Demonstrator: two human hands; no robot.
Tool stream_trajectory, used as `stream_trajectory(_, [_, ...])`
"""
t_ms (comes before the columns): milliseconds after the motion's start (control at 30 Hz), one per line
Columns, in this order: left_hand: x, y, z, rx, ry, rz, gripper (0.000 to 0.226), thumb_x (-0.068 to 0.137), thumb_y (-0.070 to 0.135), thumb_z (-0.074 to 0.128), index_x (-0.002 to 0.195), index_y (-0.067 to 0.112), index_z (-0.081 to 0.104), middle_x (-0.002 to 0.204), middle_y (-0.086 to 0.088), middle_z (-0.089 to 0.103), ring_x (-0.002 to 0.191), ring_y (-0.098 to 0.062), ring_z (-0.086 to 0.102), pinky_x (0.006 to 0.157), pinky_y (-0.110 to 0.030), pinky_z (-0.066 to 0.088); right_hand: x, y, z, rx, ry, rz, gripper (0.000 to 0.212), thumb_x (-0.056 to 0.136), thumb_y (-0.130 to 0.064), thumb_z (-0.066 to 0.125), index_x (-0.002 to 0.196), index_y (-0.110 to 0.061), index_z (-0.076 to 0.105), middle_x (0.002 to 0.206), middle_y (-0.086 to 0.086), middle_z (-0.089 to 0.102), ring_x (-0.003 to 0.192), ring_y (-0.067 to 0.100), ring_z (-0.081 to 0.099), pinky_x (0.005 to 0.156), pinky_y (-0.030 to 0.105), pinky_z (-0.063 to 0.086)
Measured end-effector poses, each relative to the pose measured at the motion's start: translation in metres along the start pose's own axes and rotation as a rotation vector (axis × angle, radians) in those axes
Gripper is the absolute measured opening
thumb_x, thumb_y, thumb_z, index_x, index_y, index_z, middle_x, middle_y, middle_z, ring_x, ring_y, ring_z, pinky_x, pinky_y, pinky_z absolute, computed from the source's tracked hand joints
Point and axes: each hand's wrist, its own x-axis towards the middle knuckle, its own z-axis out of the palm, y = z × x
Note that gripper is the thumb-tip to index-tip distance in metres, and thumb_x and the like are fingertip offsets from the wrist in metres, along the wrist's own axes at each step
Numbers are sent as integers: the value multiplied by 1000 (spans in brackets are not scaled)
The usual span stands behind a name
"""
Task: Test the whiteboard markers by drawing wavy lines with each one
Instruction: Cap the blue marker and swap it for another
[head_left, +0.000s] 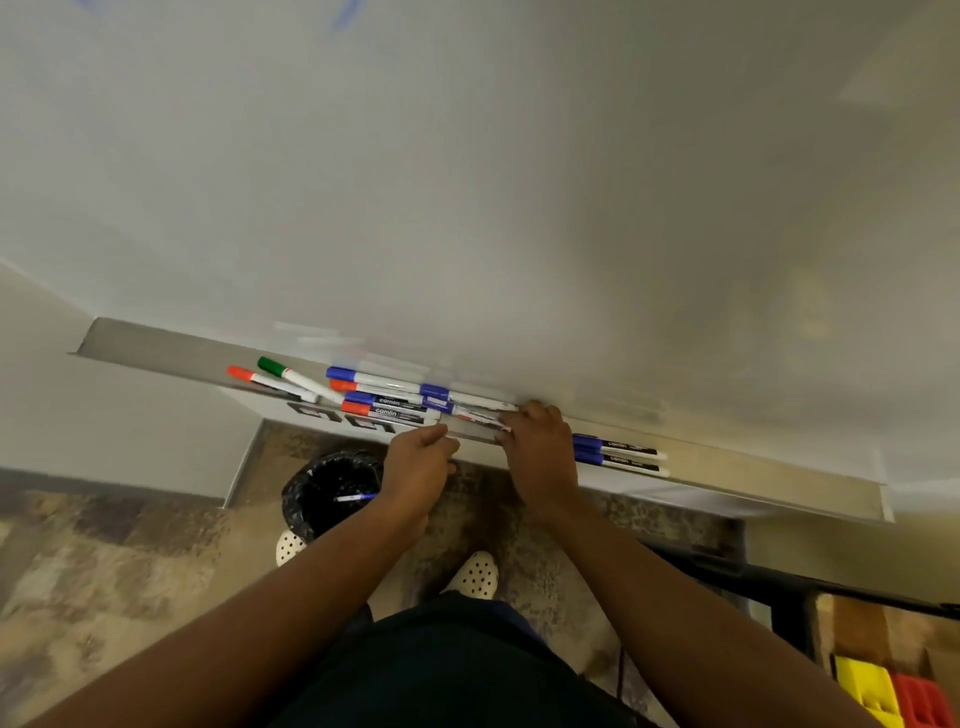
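Observation:
The whiteboard (519, 182) fills the upper view, with a faint blue stroke (345, 15) at its top edge. Several markers lie in a loose pile on its metal tray (156, 345): a green-capped marker (291, 375), an orange-capped marker (254, 379), and blue-capped markers (382, 380). Two more blue markers (618, 453) lie to the right. My left hand (418, 465) pinches the white tail of an orange-capped marker (392, 414) at the tray's front lip. My right hand (540, 447) curls over the tail ends of the piled blue markers; its grip is hidden.
On the floor below the tray stands a black-lined bin (324, 480) with one blue marker (356, 498) in it. My feet (475, 574) are on patterned carpet. Yellow and red bins (883, 693) sit at the lower right, beside a dark frame.

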Motion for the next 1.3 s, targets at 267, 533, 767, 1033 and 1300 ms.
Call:
stream_trajectory(267, [-1, 1, -3, -136, -40, -36, 34, 101, 15, 61, 135, 9, 61, 114, -10, 68, 105, -21, 67, 90, -32, 59, -4, 7, -13, 161, 8, 44, 25, 104, -17, 59, 124, -15, 74, 118, 2, 67, 114, 20, 53, 102, 32, 45])
stream_trajectory(533, [9, 25, -6, -398, -33, -31, 23, 96, 26, 69, 108, 7, 73, 104, -12, 76, 101, -28, 74, 87, -39, 62, -64, -21, -39, 440, -4, 130, 19, 103, -33, 63, 117, -23, 72, 108, -11, 66, 102, 5, 54, 88, 8, 33])
stream_trajectory(767, [2, 29, -2, -266, -122, -41, 30, 82, 39, 78, 95, 11, 79, 88, -4, 73, 97, -24, 66, 88, -41, 56, -64, -62, -65, 734, -155, 227, 20, 106, -35, 59, 124, -25, 62, 89, -12, 66, 73, -3, 63, 62, 9, 50])
stream_trajectory(1033, [-2, 23, -11, -448, -192, -140, 39, 93, 37, 69, 113, 5, 73, 113, -14, 75, 114, -28, 68, 90, -41, 55, -34, -87, -66, 748, -346, 203, 45, 113, -45, 36, 143, -22, 59, 132, -1, 70, 112, 10, 65, 90, 23, 48])
stream_trajectory(1300, [35, 32, -67, -706, 145, -164, 36, 95, 51, 64, 79, 19, 64, 75, 2, 64, 63, -12, 61, 69, -35, 56, -43, -108, -79, 851, -645, 336, 44, 112, -45, 38, 98, -14, 66, 76, -2, 58, 67, 11, 53, 67, 31, 42])
